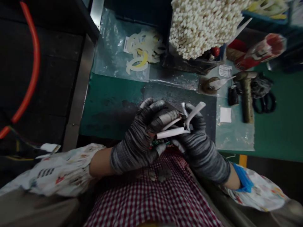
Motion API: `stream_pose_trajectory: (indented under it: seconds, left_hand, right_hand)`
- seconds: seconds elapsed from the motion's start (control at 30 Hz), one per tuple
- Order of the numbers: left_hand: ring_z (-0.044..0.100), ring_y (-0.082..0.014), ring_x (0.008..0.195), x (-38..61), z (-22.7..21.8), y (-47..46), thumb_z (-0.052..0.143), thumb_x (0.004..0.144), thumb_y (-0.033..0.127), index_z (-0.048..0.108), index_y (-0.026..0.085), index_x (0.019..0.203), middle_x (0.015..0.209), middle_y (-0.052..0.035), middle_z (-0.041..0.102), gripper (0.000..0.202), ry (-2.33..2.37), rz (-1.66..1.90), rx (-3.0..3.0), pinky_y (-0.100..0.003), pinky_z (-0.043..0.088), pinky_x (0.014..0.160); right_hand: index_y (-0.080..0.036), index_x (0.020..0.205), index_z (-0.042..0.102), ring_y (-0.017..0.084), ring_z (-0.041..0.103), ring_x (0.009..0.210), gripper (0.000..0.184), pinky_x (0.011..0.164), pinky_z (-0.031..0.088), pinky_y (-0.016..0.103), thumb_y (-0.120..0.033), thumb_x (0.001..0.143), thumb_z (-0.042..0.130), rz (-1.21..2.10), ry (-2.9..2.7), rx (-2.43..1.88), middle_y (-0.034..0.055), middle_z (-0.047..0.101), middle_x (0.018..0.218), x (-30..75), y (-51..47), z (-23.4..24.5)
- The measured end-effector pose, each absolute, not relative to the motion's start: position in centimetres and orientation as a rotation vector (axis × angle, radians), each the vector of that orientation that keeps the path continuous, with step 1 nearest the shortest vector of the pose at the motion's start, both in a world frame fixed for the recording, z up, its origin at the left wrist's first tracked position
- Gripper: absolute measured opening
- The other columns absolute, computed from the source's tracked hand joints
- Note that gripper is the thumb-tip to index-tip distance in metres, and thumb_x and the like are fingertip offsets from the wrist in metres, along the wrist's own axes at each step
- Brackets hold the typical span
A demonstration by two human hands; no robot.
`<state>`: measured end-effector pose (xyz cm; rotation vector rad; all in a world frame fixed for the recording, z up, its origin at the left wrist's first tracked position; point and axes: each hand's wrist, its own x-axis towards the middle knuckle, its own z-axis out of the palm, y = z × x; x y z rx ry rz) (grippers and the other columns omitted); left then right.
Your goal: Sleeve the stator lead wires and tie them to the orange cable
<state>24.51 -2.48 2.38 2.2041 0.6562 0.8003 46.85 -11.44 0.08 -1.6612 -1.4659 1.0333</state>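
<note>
Both hands wear grey striped gloves with pale taped fingertips. My left hand point(139, 138) curls around the left side of a dark object with white sleeves point(169, 132), held low over the table's front edge. My right hand point(201, 145) closes around its right side. Several white tube-like pieces stick out between the hands, one white sleeve point(195, 113) pointing up to the right. A bit of green with thin coloured wires shows beneath the fingers. Most of the dark body is hidden by the gloves, so its exact kind cannot be made out.
A heap of small white pieces point(203, 28) fills a dark bin at the back. Left of it, pale curved strips point(144, 50) lie on plastic. To the right are a glue bottle point(213, 84), a hammer point(247, 97), scissors point(265, 102) and a red can point(260, 52).
</note>
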Motion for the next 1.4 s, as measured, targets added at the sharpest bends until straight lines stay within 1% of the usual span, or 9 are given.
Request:
stream_pose_trajectory:
  seconds: [0.17, 0.37, 0.43, 0.57, 0.77, 0.9, 1.03, 1.2, 1.4]
  left_hand:
    - [0.047, -0.0375, 0.161, 23.2, 1.3, 0.5, 0.08, 0.096, 0.028, 0.039, 0.028, 0.169, 0.168, -0.0156, 0.052, 0.084, 0.659, 0.751, 2.106, -0.061, 0.041, 0.137]
    - [0.069, -0.0438, 0.136, 21.5, -0.1, 3.1, 0.078, 0.095, 0.059, 0.034, 0.023, 0.17, 0.155, -0.021, 0.062, 0.094, 0.892, 0.854, 2.298, -0.066, 0.065, 0.109]
    - [0.072, -0.0447, 0.128, 21.6, 0.7, 2.2, 0.074, 0.097, 0.057, 0.047, 0.023, 0.162, 0.146, -0.0199, 0.07, 0.078, 1.024, 0.936, 2.546, -0.067, 0.066, 0.103]
    - [0.08, -0.0313, 0.089, 23.1, 3.1, -0.2, 0.059, 0.103, 0.016, 0.077, 0.022, 0.113, 0.105, -0.0089, 0.085, 0.021, 0.829, 0.723, 3.003, -0.052, 0.069, 0.078]
    - [0.081, -0.0323, 0.088, 24.6, 3.0, -2.9, 0.063, 0.098, 0.02, 0.082, 0.016, 0.097, 0.099, -0.0149, 0.086, 0.019, 0.914, 0.654, 3.178, -0.047, 0.065, 0.078]
    - [0.081, -0.0303, 0.102, 23.4, 2.2, -4.9, 0.056, 0.093, 0.004, 0.083, 0.015, 0.116, 0.114, -0.0157, 0.086, 0.038, 0.999, 0.739, 3.254, -0.042, 0.063, 0.086]
    - [0.08, -0.0245, 0.105, 21.6, 3.0, -3.8, 0.053, 0.099, 0.004, 0.081, 0.016, 0.123, 0.119, -0.012, 0.086, 0.039, 0.798, 0.657, 3.274, -0.035, 0.062, 0.089]
    - [0.076, -0.0221, 0.105, 20.9, 1.3, -1.8, 0.06, 0.098, 0.007, 0.079, 0.025, 0.12, 0.114, -0.0029, 0.085, 0.034, 0.702, 0.823, 3.047, -0.039, 0.058, 0.102]
    - [0.069, -0.0253, 0.133, 23.3, -1.4, -4.0, 0.061, 0.1, 0.016, 0.068, 0.025, 0.125, 0.128, -0.0055, 0.082, 0.028, 1.125, 1.079, 2.83, -0.056, 0.019, 0.14]
  right_hand:
    - [-0.036, 0.157, 0.056, 0.031, 0.072, 0.137, 0.067, 0.116, 0.064, 0.052, -0.029, 0.095, 0.081, 1.057, -1.555, -1.439, 0.0089, 0.066, 0.159, 46.0, -6.1, 1.7]
    - [-0.025, 0.147, 0.061, 0.025, 0.082, 0.112, 0.052, 0.094, 0.072, 0.039, -0.029, 0.098, 0.078, 1.293, -1.373, -1.402, 0.0098, 0.081, 0.131, 45.0, -1.2, 1.4]
    - [-0.022, 0.143, 0.063, 0.023, 0.082, 0.11, 0.044, 0.093, 0.072, 0.038, -0.031, 0.102, 0.073, 1.228, -1.406, -1.375, 0.0098, 0.081, 0.128, 45.2, -1.0, 1.2]
    - [-0.025, 0.119, 0.077, 0.024, 0.076, 0.124, 0.021, 0.112, 0.063, 0.043, -0.038, 0.105, 0.068, 1.038, -1.812, -1.182, 0.0052, 0.082, 0.118, 47.9, -0.9, 2.0]
    - [-0.022, 0.113, 0.078, 0.035, 0.064, 0.138, 0.019, 0.125, 0.048, 0.062, -0.031, 0.097, 0.079, -0.018, -1.701, -1.572, 0.0134, 0.073, 0.138, 55.3, 4.0, 3.2]
    - [-0.024, 0.107, 0.078, 0.041, 0.051, 0.152, 0.023, 0.133, 0.032, 0.069, -0.031, 0.088, 0.091, -0.18, -1.667, -1.757, 0.0134, 0.068, 0.152, 57.2, 7.3, 3.0]
    - [-0.021, 0.095, 0.076, 0.036, 0.058, 0.147, 0.011, 0.131, 0.038, 0.061, -0.03, 0.094, 0.083, -0.1, -1.62, -1.664, 0.0135, 0.074, 0.141, 56.5, 7.2, 3.4]
    - [-0.028, 0.102, 0.071, 0.025, 0.08, 0.106, 0.002, 0.099, 0.068, 0.048, -0.026, 0.101, 0.073, 0.1, -1.529, -1.363, 0.005, 0.082, 0.11, 53.8, 1.9, 6.0]
    - [-0.034, 0.1, 0.072, 0.021, 0.077, 0.062, 0.011, 0.05, 0.064, 0.036, -0.027, 0.1, 0.08, 0.578, -1.228, -1.236, -0.003, 0.083, 0.088, 49.8, -6.1, 9.8]
